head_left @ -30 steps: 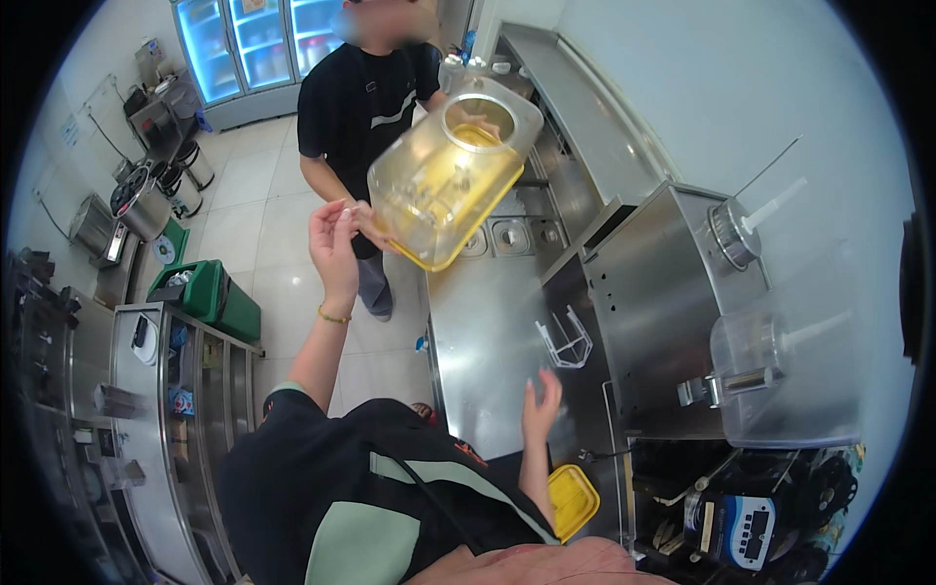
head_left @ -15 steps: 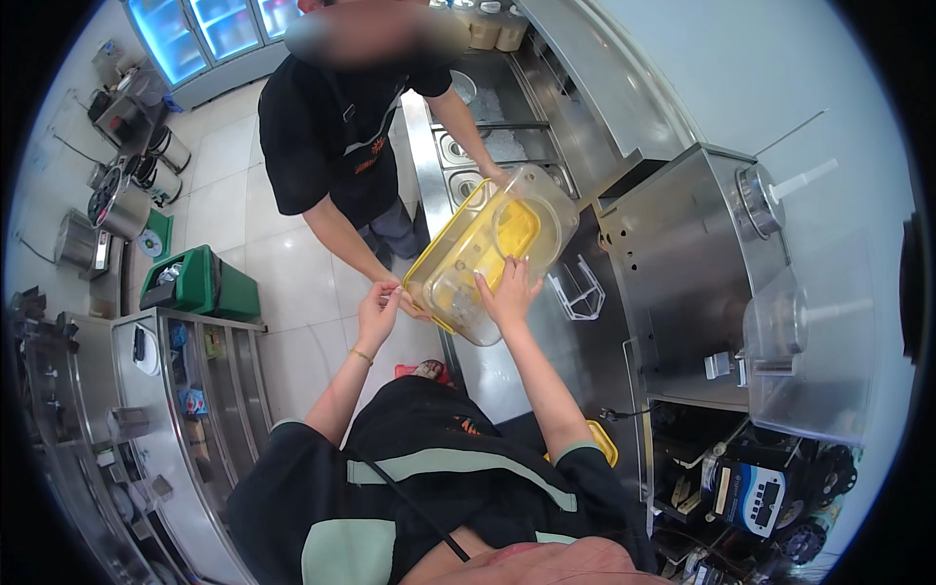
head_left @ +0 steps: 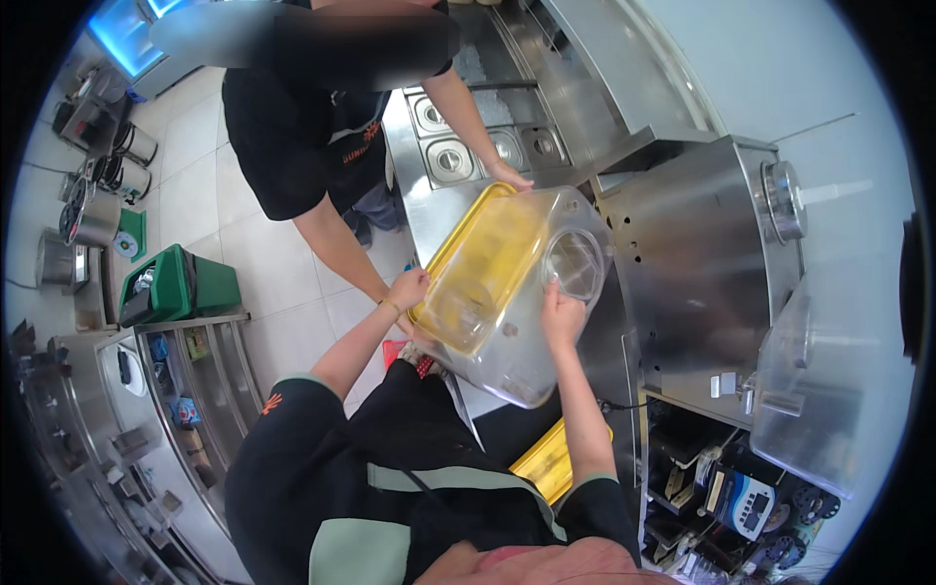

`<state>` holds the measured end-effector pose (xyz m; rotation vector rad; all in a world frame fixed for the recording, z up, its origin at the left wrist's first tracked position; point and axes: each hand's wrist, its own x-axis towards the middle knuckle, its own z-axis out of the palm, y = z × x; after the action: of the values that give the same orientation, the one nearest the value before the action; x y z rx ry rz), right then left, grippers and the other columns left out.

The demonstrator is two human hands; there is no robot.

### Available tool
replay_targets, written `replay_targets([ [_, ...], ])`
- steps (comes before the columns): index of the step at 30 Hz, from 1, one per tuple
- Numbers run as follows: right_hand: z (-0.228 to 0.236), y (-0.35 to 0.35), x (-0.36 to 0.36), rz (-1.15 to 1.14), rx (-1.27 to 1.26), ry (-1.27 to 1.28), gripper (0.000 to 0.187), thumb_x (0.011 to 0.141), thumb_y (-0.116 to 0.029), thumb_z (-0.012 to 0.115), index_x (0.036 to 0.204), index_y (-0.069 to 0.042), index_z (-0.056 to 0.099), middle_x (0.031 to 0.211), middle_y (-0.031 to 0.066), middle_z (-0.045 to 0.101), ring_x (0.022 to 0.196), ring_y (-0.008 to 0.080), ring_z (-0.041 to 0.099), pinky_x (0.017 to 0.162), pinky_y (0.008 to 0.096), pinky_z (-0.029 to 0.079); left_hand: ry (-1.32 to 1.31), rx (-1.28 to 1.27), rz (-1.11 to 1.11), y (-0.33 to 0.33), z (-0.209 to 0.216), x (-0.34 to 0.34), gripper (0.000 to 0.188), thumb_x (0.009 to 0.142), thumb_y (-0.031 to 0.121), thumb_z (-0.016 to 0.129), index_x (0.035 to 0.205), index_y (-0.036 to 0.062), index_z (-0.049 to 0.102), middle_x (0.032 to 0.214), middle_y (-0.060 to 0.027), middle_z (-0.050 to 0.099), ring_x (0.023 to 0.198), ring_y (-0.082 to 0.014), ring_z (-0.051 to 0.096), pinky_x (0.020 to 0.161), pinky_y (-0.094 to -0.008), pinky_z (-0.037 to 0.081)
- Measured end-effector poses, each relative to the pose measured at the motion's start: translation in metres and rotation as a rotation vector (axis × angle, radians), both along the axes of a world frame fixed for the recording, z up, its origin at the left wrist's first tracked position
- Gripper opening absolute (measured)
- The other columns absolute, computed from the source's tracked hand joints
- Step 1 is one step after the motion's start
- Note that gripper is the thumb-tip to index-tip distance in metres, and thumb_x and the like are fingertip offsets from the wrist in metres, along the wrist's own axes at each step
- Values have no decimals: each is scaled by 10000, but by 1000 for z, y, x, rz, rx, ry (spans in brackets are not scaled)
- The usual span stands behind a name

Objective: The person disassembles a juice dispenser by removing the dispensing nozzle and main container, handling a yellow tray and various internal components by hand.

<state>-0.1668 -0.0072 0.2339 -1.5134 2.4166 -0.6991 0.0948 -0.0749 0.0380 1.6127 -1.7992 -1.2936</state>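
A stainless-steel counter (head_left: 435,209); a co-worker in a black shirt (head_left: 283,141) stands along its left edge. Tilted over that edge, not set down, is a clear plastic container with yellow rim and round opening (head_left: 517,317). A yellow plastic lid or tray (head_left: 544,468) lies apart, by the counter's near end. Nobody yet holds the container alone: the co-worker's hands (head_left: 510,176) support it, the wearer's left hand (head_left: 410,290) clamps its yellow edge, the right hand (head_left: 563,316) appears closed on the opening's rim. Orange lettering (head_left: 361,151) marks the shirt; none is legible on the container.

I see transparent container (head_left: 512,302) blocking way across steel counter (head_left: 439,208); co-worker's arms (head_left: 336,251) close off its far side; steel cabinet (head_left: 697,263) walls right; I find room leftward of left hand (head_left: 408,290), over floor tiles (head_left: 278,273), as far as green bin (head_left: 210,288).
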Motion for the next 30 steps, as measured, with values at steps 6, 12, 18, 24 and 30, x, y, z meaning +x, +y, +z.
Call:
replay_targets([
  [6,51,62,-27,183,91,10,483,849,-286,548,440,-29,535,421,131,464,412,308,434,585,361,355,-331,-143,-260,5,-28,-59,197,776,130,546,947,32,536,933,-164,577,844,-333,591,714,-407,488],
  [12,80,99,-29,401,38,114,452,812,-177,579,396,-59,450,392,68,438,379,237,367,576,333,307,-604,-114,121,1,-51,-82,242,769,63,542,999,49,468,968,-142,536,843,-302,604,693,-410,502],
  [18,89,135,-24,479,-5,240,417,730,-171,633,369,-89,440,375,55,436,366,232,397,569,338,309,-245,-297,-188,-4,2,-54,179,791,152,551,912,23,522,978,-172,529,838,-323,592,690,-439,481],
  [24,78,172,-17,465,8,277,410,730,-192,617,370,-91,450,377,60,445,367,235,414,569,342,315,7,-282,59,-42,138,11,204,850,218,558,900,27,511,816,-150,616,729,-272,620,639,-363,471],
  [30,33,183,-23,424,39,321,420,767,-233,587,394,-72,482,396,86,459,384,261,414,586,343,323,413,-268,336,-87,144,89,301,912,290,528,860,3,455,675,-93,626,648,-101,602,567,-202,438],
])
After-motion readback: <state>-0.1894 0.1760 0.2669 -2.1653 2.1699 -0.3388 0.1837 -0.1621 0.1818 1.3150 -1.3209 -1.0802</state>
